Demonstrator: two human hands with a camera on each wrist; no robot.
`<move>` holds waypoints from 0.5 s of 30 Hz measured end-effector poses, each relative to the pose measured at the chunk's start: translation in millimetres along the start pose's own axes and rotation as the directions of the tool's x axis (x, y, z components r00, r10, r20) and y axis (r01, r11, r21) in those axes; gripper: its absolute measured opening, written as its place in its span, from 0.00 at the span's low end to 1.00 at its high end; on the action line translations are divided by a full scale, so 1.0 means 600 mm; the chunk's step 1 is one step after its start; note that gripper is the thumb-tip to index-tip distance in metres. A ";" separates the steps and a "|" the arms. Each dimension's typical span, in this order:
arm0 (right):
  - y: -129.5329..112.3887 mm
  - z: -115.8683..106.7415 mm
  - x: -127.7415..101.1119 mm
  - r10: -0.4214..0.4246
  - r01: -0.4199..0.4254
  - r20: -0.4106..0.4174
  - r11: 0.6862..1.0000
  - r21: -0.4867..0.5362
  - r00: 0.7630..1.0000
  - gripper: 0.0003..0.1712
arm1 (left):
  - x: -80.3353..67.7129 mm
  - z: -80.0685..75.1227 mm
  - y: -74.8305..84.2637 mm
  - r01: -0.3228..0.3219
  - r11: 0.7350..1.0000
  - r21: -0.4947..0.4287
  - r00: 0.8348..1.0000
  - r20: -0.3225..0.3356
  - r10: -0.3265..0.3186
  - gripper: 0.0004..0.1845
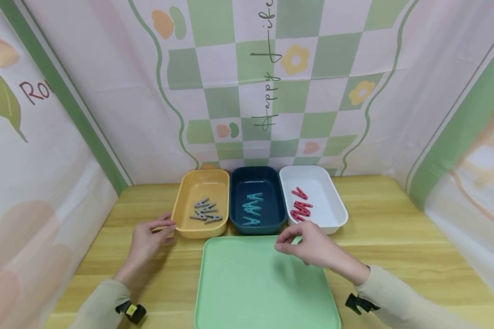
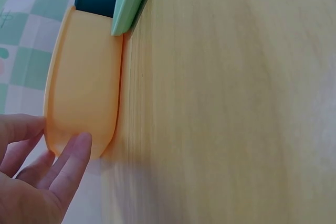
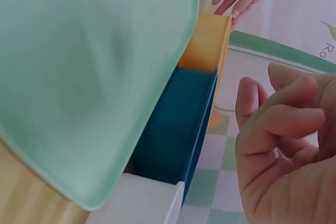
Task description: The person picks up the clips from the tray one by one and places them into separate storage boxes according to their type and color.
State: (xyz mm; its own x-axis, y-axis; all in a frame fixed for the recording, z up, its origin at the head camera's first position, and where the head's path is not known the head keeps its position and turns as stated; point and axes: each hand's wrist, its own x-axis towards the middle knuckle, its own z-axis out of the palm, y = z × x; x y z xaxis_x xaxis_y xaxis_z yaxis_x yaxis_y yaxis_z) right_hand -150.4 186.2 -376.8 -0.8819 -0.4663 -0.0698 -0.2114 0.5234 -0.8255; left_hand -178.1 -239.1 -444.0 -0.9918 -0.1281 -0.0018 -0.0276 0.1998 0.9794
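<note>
My left hand [image 1: 150, 235] is at the left side of the yellow bin [image 1: 181, 196], its relaxed fingertips [image 2: 81, 145] right at the bin's end wall. Several grey clothespins [image 1: 206, 211] lie inside that bin. Over the far right part of the green tray [image 1: 263, 288] hovers my right hand [image 1: 313, 244], fingers loosely curled, and nothing shows between them. Beyond it, red clothespins [image 1: 301, 210] lie along the left side of the white bin [image 1: 329, 201]. Between the other bins, the dark blue bin [image 1: 257, 176] contains several teal clothespins [image 1: 252, 208].
The three bins stand side by side at the back of the wooden table [image 1: 399, 256], against a patterned cloth [image 1: 255, 100]. In front of them lies the green tray. More printed cloth [image 1: 45, 183] hangs along the left and right sides.
</note>
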 end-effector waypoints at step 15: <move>0.002 -0.054 -0.005 -0.110 0.107 -0.029 0.992 -0.071 0.994 0.09 | 0.003 -0.010 0.007 -0.047 0.995 0.092 0.998 0.036 0.043 0.13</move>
State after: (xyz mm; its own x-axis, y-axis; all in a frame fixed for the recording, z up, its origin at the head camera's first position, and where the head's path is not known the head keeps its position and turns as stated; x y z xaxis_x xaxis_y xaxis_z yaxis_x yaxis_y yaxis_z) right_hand -161.7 211.3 -359.4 -0.8654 -0.4997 0.0376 -0.3341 0.5195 -0.7864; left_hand -179.2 -244.5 -438.4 -0.9959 -0.0843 0.0334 0.0072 0.2941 0.9557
